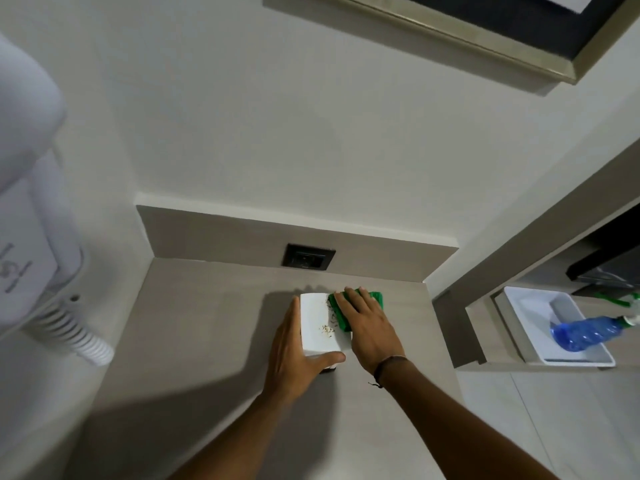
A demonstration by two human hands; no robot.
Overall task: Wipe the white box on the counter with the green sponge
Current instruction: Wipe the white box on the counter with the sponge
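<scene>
The white box (318,320) stands on the grey counter (194,341), close to the back panel. Crumbs and small dark specks lie on its top face. My left hand (294,358) grips the box from the left side, thumb wrapped across its near edge. My right hand (367,327) lies flat on the green sponge (341,315), pressing it on the right part of the box top. The sponge's far end (375,296) sticks out past my fingers. Most of the sponge is hidden under my palm.
A dark wall socket (308,257) sits in the back panel just behind the box. A white wall-mounted hair dryer with a coiled cord (79,337) hangs at the left. At the right, a white tray (533,344) holds a blue spray bottle (585,332).
</scene>
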